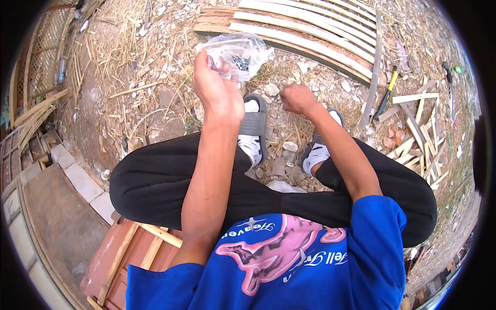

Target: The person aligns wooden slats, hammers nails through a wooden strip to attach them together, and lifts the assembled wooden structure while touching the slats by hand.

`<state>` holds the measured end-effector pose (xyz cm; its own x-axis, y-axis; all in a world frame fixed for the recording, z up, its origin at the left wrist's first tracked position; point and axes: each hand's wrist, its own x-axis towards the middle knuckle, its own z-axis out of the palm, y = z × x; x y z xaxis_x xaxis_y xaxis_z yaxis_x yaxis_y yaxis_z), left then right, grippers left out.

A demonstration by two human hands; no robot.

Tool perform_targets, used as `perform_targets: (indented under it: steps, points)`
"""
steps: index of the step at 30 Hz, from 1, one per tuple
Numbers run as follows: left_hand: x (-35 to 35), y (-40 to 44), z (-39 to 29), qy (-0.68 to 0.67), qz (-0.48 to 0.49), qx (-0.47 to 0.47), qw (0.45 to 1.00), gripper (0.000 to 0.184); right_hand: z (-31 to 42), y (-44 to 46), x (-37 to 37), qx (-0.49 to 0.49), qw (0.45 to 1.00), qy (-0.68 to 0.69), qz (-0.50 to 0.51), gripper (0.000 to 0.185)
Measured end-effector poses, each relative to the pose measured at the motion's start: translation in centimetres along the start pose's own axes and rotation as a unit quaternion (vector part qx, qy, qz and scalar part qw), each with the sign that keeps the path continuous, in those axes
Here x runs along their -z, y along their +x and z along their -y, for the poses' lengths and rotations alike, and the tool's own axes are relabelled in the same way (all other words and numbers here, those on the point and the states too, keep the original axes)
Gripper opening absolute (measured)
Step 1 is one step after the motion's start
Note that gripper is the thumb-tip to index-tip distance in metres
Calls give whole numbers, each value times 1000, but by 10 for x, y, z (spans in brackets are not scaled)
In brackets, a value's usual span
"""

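we squat on rough ground (170, 111) strewn with straw and stones, knees spread wide. our left hand (218, 87) reaches forward, its inner wrist turned up, and holds a crumpled clear plastic bag (222, 46). its fingers are partly blurred by the plastic, and small dark pieces (241, 63) gather in the bag, too small for us to name for sure. our right hand (298, 98) is narrow, its fingers curled into a loose fist, back upward, apart from the bag and to its right. we cannot tell whether anything sits inside that fist.

below the hands are our feet in patterned white socks and a pair of grey sandals (253, 124). beyond the bag lies a row of pale wooden slats (310, 26), side by side, with a darker cross strip (374, 67) near their right ends. right of that strip, a tool with a yellow and black handle (389, 92) lies slanted on the ground, and just below it is a loose heap of cut wood strips (426, 137). at our lower left are pale blocks (80, 178) and a reddish panel (111, 248) with wooden bars.
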<state>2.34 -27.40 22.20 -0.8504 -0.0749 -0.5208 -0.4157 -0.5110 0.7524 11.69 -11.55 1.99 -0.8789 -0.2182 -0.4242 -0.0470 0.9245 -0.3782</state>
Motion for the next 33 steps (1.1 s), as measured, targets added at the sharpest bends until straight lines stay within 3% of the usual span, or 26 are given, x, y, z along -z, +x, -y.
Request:
perform_targets:
  steps: [2, 3, 4, 6, 8, 11, 12, 13, 16, 19, 21, 23, 25, 28, 33]
  points:
    - [-1, -3, -1, 6, 12, -7, 1000, 31, -12, 13, 39, 37, 971, 178, -154, 21]
    - [-4, -3, 0, -4, 2, -11, 1000, 24, -11, 15, 70, -3, 942, 283, -181, 21]
    - [-8, -3, 0, -13, -9, -15, 1000, 19, -5, 15, 107, -42, 899, 386, -205, 21]
    - [-8, -2, 1, -14, -6, -16, 1000, 18, 13, 3, 171, -30, 815, 503, -285, 17]
    - [-2, 1, 2, -2, 21, -10, 1000, 21, 20, 3, 200, 122, 754, 536, -359, 20]
    - [-1, -1, 2, -7, 35, -5, 999, 20, 42, 0, 204, 152, 796, 503, -301, 26]
    - [-3, -3, 1, -12, 33, -3, 999, 19, 48, -4, 208, 144, 857, 428, -249, 30]
    - [-7, -5, -1, -17, 30, -1, 999, 19, 53, -8, 209, 157, 886, 337, -278, 27]
    - [-5, -5, -2, -9, 1, 3, 1000, 22, 38, 4, 190, 57, 809, 499, -305, 25]
    - [1, 0, -1, -8, 7, 0, 1000, 26, -8, 22, 155, -73, 827, 449, -330, 27]
    - [1, 0, -1, -9, 9, -2, 1000, 26, -33, 34, 109, -114, 873, 342, -329, 26]
    - [-2, -1, -2, -8, -6, -6, 1000, 24, -36, 35, 67, -143, 933, 269, -193, 25]
    - [-1, 0, -2, -11, -6, -8, 1000, 25, -23, 36, 41, -155, 953, 242, -98, 23]
    - [0, 0, 0, -12, -12, -5, 1000, 27, -1, 42, 13, -217, 955, 165, -113, 25]
    - [3, 2, 1, -13, -20, 2, 1000, 29, 12, 46, -2, -217, 959, 123, -135, 33]
